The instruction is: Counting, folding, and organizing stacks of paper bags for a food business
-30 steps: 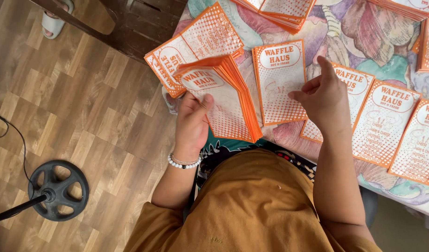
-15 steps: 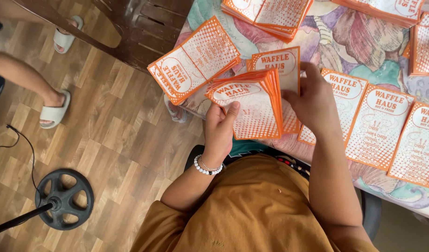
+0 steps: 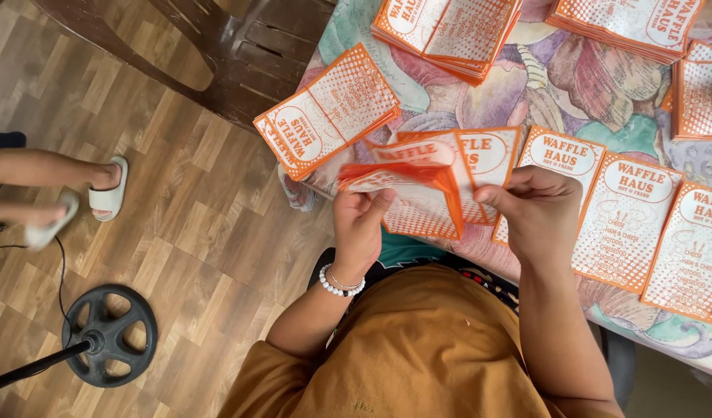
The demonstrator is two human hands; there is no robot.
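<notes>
— Left hand [image 3: 361,228]?
— Raised from a bent elbow, forearm angled up and inward, white bead bracelet at the wrist. Fingers curled, thumb pressed forward in a pinch, closed on a bundle of paper sleeves [image 3: 406,190].
— Right hand [image 3: 538,213]?
— Forearm rising almost straight from below, wrist bent left. Fingers folded into a loose fist, thumb and forefinger pinching the same bundle's right edge

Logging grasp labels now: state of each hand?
Left hand: closed on the stack of orange paper bags.
Right hand: pinching one bag from that stack.
</notes>
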